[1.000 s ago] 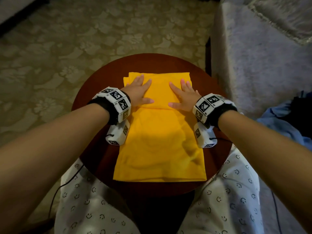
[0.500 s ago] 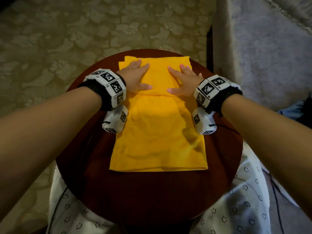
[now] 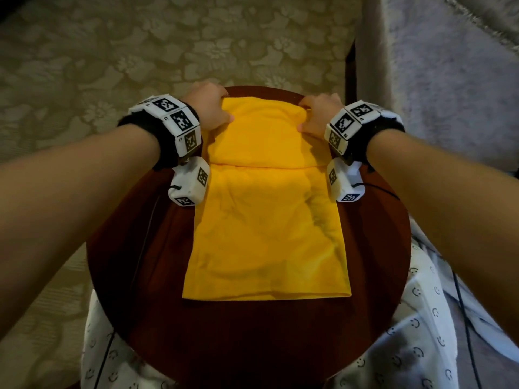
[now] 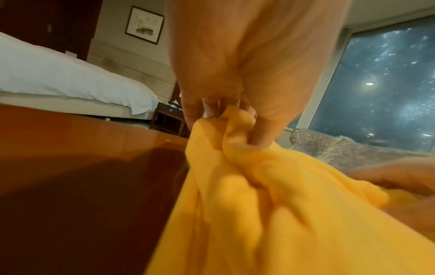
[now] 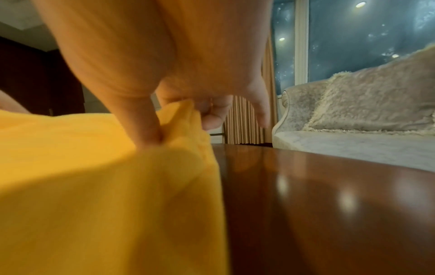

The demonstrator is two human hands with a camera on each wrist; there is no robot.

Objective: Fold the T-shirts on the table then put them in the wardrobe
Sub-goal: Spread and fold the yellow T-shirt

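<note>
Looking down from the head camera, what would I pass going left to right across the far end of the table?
Patterned carpet → left hand gripping one far corner → yellow T-shirt → right hand gripping the other corner → grey furry sofa.

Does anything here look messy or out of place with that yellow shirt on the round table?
Nothing stands out. The yellow T-shirt lies squarely on the round table, its far end already folded over. The left hand and right hand pinch its far corners, so the cloth bunches a little there.
</note>
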